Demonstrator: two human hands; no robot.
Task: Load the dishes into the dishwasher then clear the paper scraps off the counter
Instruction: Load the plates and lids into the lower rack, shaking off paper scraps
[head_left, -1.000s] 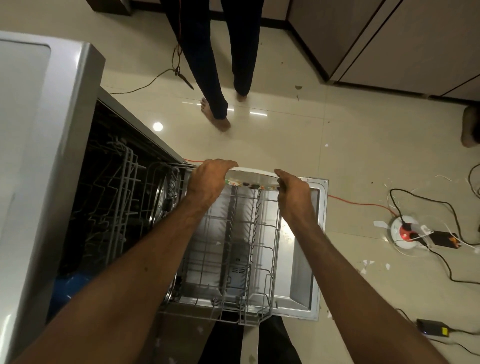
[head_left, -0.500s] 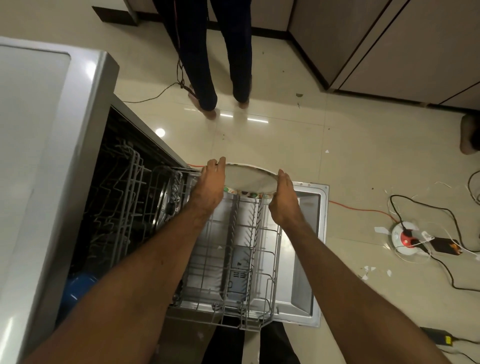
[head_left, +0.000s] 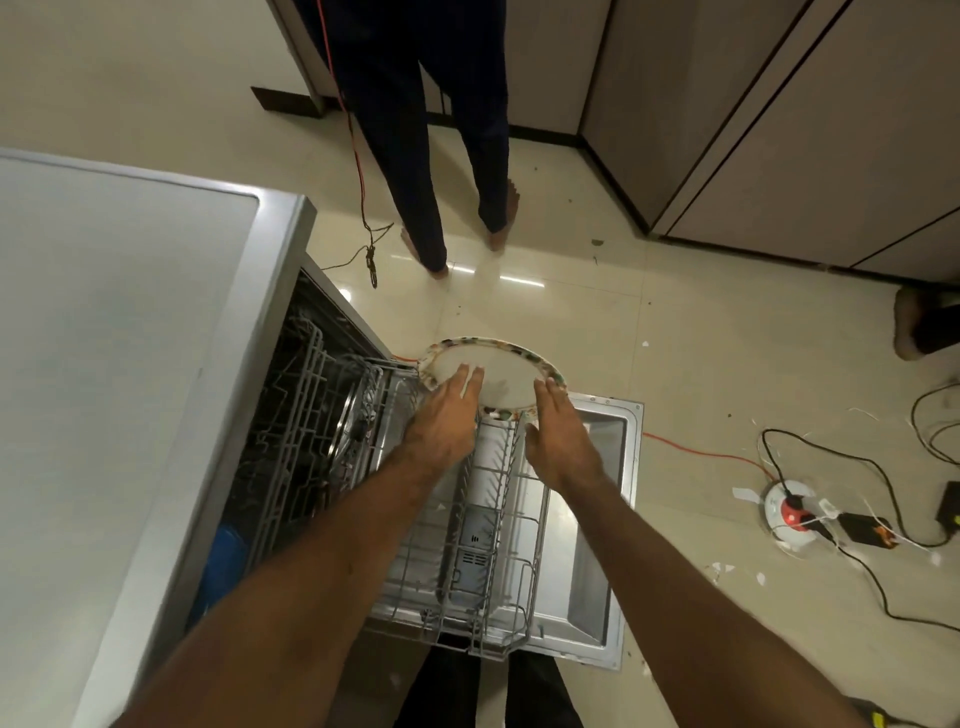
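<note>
Midway through the loading, a person's left hand and right hand lie flat with fingers stretched out and loose, their tips on the face of a plate with a patterned rim, gripping nothing. Just beyond the fingertips the plate leans at the far end of the pulled-out lower rack, its bottom edge among the wires; whether it sits fully in a slot cannot be told. Below the palms the rack looks otherwise bare, above the open dishwasher door. Left of the left hand, a metal dish stands inside the dishwasher. Judged from this, one plate is nearly placed and more loading may remain. No tabletop scraps are in view, so that clearing appears not yet begun; white bits of paper lie on the floor right of the right hand.
</note>
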